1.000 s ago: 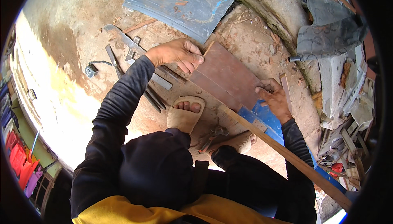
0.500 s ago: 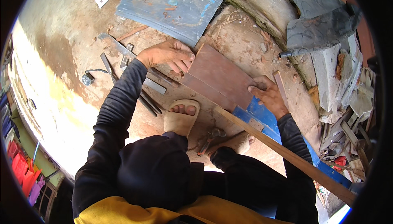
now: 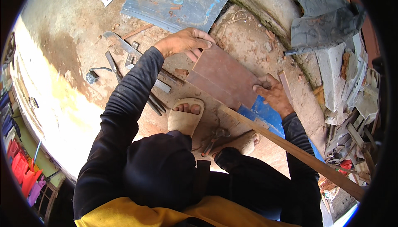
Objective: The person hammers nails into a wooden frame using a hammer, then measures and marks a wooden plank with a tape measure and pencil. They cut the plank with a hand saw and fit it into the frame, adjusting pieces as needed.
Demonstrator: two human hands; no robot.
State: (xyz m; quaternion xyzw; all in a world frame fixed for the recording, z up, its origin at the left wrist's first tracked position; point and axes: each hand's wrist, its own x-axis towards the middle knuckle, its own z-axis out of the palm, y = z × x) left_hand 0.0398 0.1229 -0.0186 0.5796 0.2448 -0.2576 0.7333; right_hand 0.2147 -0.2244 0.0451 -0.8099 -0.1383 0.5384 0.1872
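Note:
A flat reddish-brown board (image 3: 230, 71) is between my two hands, lying over a second brown board (image 3: 209, 89) whose lower-left edge shows beneath it. My left hand (image 3: 185, 43) pinches the upper-left corner, thumb on top and fingers partly under the edge. At the right end my right hand (image 3: 274, 95) grips with the thumb on the face; its other fingers are partly hidden. Blue pieces (image 3: 267, 114) show below the boards. A long wooden strip (image 3: 290, 147) runs from the boards' lower edge toward the lower right.
Left of my sandalled foot (image 3: 185, 117) lie a machete (image 3: 120, 41), pliers-like tools (image 3: 112, 63) and a small dark block (image 3: 91, 77). A hammer (image 3: 216, 138) rests between my feet. A grey-blue sheet (image 3: 174, 3) lies ahead; scrap wood (image 3: 352, 140) piles at right.
My left hand has slid along the board's left edge toward its far corner, moving right and slightly away. The upper board has shifted a little. My right hand keeps its grip.

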